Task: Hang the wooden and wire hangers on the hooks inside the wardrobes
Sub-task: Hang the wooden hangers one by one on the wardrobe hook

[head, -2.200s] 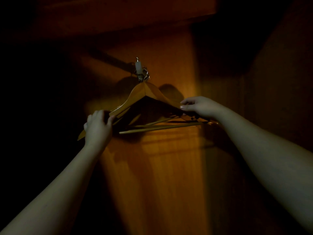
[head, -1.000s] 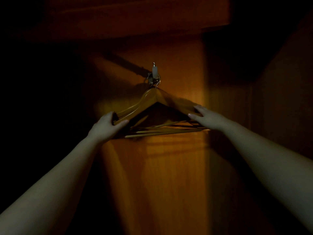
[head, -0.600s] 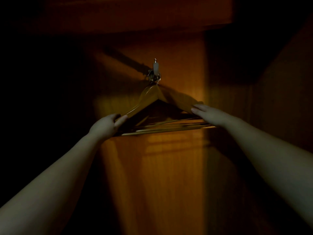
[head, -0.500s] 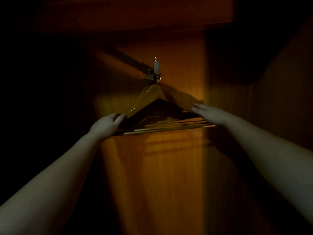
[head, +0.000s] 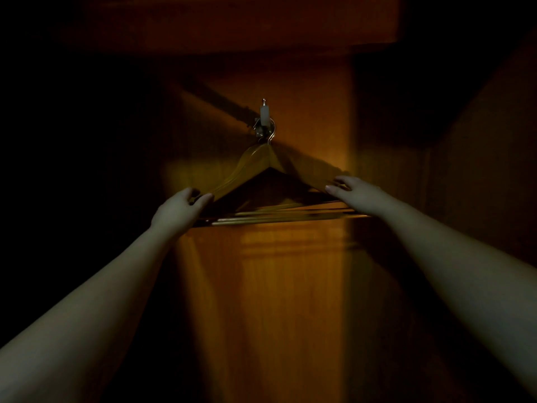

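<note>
A bunch of wooden hangers is hung from a metal hook on the back panel of a dark wardrobe. The apex is pointed up at the hook; the long axis is run level, left to right, with the lower bars slightly fanned. The left shoulder end is gripped by the curled fingers of the left hand. The right hand is laid on the right shoulder with fingers nearly straight. A wooden shelf is seen overhead.
</note>
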Demonstrator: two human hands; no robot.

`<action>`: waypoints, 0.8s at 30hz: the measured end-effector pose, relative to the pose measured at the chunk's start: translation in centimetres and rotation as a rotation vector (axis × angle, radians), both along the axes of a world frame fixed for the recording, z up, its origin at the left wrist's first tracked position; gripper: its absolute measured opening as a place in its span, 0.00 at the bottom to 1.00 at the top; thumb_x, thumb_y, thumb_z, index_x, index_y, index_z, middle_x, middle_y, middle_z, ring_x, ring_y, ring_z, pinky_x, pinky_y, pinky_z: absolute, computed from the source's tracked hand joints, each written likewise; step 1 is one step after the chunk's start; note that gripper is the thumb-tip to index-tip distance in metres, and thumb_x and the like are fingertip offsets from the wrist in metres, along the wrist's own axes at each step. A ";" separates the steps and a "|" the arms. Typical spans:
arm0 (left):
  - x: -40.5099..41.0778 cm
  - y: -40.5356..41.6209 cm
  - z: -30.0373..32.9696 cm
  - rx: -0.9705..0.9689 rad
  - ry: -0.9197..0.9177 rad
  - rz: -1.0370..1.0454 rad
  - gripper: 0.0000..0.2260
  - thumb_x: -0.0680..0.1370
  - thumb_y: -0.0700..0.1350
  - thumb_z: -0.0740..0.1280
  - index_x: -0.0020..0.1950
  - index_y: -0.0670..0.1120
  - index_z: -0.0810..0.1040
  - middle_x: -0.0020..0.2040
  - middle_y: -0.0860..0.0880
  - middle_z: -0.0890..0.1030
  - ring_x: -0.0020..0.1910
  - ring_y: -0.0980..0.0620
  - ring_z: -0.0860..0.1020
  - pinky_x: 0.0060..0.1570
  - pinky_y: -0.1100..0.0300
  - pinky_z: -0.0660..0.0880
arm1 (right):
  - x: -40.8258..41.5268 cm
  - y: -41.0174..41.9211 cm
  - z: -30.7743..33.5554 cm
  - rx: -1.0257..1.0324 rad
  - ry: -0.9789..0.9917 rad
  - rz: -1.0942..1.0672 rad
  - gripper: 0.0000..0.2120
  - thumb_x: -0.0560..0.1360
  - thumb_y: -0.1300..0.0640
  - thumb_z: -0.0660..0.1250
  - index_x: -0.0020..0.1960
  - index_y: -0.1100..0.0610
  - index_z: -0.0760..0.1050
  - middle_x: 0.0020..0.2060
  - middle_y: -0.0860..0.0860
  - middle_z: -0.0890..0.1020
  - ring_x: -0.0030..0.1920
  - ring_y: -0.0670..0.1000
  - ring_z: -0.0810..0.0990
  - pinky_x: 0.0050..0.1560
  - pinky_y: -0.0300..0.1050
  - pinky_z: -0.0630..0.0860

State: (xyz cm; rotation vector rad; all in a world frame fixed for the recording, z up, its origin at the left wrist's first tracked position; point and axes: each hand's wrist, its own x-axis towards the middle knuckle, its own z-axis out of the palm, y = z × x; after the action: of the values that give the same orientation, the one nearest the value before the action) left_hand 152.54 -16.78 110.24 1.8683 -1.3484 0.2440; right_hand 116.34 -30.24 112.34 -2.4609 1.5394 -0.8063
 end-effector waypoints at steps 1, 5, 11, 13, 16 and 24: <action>0.0 0.1 -0.1 -0.010 0.006 0.012 0.26 0.77 0.66 0.60 0.66 0.49 0.74 0.59 0.48 0.79 0.50 0.51 0.78 0.40 0.56 0.74 | 0.0 0.1 0.1 -0.001 -0.003 -0.002 0.33 0.78 0.32 0.53 0.77 0.48 0.59 0.76 0.53 0.63 0.73 0.58 0.64 0.72 0.61 0.59; -0.8 0.6 0.0 -0.035 -0.001 0.094 0.26 0.76 0.66 0.61 0.65 0.49 0.73 0.59 0.48 0.79 0.50 0.50 0.79 0.45 0.51 0.80 | 0.0 0.3 0.3 -0.019 -0.014 -0.006 0.33 0.77 0.32 0.54 0.76 0.49 0.61 0.74 0.54 0.65 0.71 0.58 0.67 0.70 0.61 0.63; -3.0 1.4 0.8 -0.032 0.008 0.133 0.21 0.80 0.58 0.63 0.66 0.45 0.73 0.56 0.46 0.79 0.44 0.51 0.79 0.42 0.52 0.80 | 0.2 1.3 0.4 -0.100 0.020 0.023 0.28 0.79 0.40 0.59 0.76 0.49 0.61 0.73 0.53 0.66 0.71 0.57 0.67 0.68 0.56 0.61; -3.8 1.7 0.9 -0.022 -0.001 0.147 0.20 0.81 0.57 0.61 0.66 0.45 0.73 0.51 0.47 0.79 0.41 0.52 0.78 0.39 0.54 0.79 | 0.1 1.5 0.6 -0.103 0.034 0.030 0.28 0.79 0.43 0.62 0.76 0.49 0.61 0.73 0.53 0.66 0.71 0.57 0.67 0.68 0.56 0.61; -5.0 2.7 0.9 -0.032 -0.006 0.156 0.22 0.81 0.57 0.60 0.70 0.45 0.70 0.58 0.46 0.79 0.48 0.50 0.79 0.43 0.55 0.78 | -0.3 2.0 0.8 -0.109 0.016 0.051 0.28 0.79 0.45 0.64 0.76 0.49 0.61 0.73 0.53 0.66 0.71 0.57 0.67 0.68 0.55 0.62; -7.5 6.1 -1.0 -0.080 0.018 0.176 0.17 0.81 0.56 0.60 0.62 0.45 0.75 0.55 0.47 0.79 0.49 0.48 0.79 0.45 0.53 0.78 | -0.6 5.2 -0.1 -0.136 -0.051 0.183 0.24 0.78 0.48 0.64 0.72 0.52 0.67 0.68 0.54 0.70 0.66 0.57 0.71 0.67 0.54 0.67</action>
State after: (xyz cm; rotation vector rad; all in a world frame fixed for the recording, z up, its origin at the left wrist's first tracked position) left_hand 145.01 -10.64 109.26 1.9189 -1.1458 0.3643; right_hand 115.70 -25.07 112.24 -2.6068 1.2585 -0.9605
